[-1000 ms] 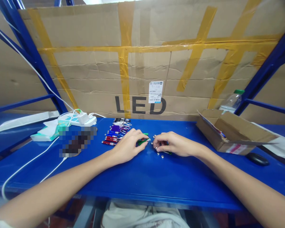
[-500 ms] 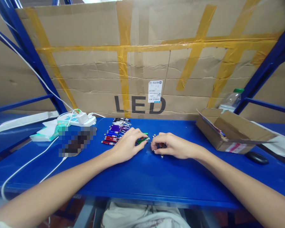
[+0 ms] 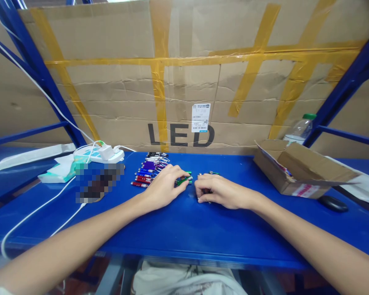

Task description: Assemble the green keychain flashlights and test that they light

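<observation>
My left hand (image 3: 166,183) pinches a slim green metal tube (image 3: 182,180), which looks like a keychain flashlight, between thumb and fingers. Beside that hand a row of similar keychain flashlights (image 3: 146,173) lies on the blue table, in red, blue, purple, silver and black, several with clips. My right hand (image 3: 219,190) rests just to the right, its fingers curled down to the tabletop among small shiny metal pieces (image 3: 199,175). What its fingertips hold is hidden. Another green piece (image 3: 214,172) shows just behind the right hand.
An open cardboard box (image 3: 290,174) stands at the right, with a black computer mouse (image 3: 333,203) in front and a bottle (image 3: 300,128) behind. Leftward lie a power strip (image 3: 90,155), tissue pack (image 3: 57,172), white cable (image 3: 33,207) and a blurred-out dark object (image 3: 100,183). A large carton (image 3: 119,102) walls the back.
My right hand has lowered slightly and its fingers have closed more, uncovering the green piece behind it. My left hand stays nearly in place with the green tube.
</observation>
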`<action>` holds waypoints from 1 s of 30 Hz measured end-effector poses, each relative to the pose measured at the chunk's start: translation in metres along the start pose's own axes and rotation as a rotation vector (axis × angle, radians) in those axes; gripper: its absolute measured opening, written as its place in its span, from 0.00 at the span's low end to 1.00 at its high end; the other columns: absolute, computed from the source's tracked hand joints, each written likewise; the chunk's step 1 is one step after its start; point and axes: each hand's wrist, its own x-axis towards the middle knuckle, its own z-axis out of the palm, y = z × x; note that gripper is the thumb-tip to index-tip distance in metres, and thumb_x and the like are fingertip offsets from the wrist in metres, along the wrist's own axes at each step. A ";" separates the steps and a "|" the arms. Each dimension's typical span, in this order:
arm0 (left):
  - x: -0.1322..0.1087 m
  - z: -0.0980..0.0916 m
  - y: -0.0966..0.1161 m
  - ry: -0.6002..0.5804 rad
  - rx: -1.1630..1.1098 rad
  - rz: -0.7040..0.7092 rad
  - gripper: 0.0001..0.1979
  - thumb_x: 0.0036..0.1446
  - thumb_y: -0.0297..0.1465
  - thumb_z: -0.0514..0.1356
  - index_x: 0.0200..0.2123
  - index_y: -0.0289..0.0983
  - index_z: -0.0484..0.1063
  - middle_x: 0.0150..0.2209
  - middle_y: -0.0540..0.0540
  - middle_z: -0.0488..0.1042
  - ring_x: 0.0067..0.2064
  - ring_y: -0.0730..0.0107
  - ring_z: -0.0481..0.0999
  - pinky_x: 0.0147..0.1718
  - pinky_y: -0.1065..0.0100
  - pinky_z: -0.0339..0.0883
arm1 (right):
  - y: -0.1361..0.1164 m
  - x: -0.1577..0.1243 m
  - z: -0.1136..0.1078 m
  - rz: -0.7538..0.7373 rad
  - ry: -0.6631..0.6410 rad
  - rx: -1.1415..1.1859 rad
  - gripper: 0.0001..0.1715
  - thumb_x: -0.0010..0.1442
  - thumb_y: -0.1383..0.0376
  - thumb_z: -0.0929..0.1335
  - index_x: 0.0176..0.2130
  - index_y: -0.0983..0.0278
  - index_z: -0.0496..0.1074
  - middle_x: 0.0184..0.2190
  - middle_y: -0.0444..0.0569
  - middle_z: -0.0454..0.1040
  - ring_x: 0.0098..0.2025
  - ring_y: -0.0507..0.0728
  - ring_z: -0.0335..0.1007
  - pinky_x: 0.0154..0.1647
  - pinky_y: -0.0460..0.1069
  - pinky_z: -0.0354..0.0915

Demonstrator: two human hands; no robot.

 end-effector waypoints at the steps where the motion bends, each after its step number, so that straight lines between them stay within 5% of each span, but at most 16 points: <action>1: 0.000 0.000 0.000 -0.001 0.000 -0.003 0.11 0.73 0.36 0.60 0.50 0.39 0.79 0.44 0.44 0.79 0.47 0.56 0.73 0.49 0.55 0.69 | 0.000 0.000 0.000 -0.001 -0.005 -0.004 0.12 0.71 0.65 0.72 0.34 0.61 0.71 0.35 0.45 0.74 0.43 0.59 0.68 0.48 0.52 0.60; 15: 0.000 0.001 -0.002 0.008 0.000 -0.004 0.10 0.72 0.35 0.60 0.49 0.40 0.79 0.42 0.44 0.79 0.46 0.57 0.74 0.48 0.56 0.69 | -0.001 0.001 -0.004 0.047 -0.080 0.123 0.13 0.65 0.63 0.76 0.31 0.62 0.73 0.31 0.42 0.74 0.38 0.56 0.69 0.44 0.50 0.61; 30: 0.000 0.001 -0.001 -0.002 0.024 -0.001 0.10 0.72 0.35 0.61 0.49 0.40 0.79 0.44 0.44 0.80 0.47 0.57 0.75 0.49 0.55 0.69 | 0.010 -0.007 -0.017 0.120 -0.069 -0.132 0.10 0.69 0.59 0.73 0.37 0.61 0.77 0.40 0.48 0.79 0.47 0.62 0.69 0.53 0.56 0.56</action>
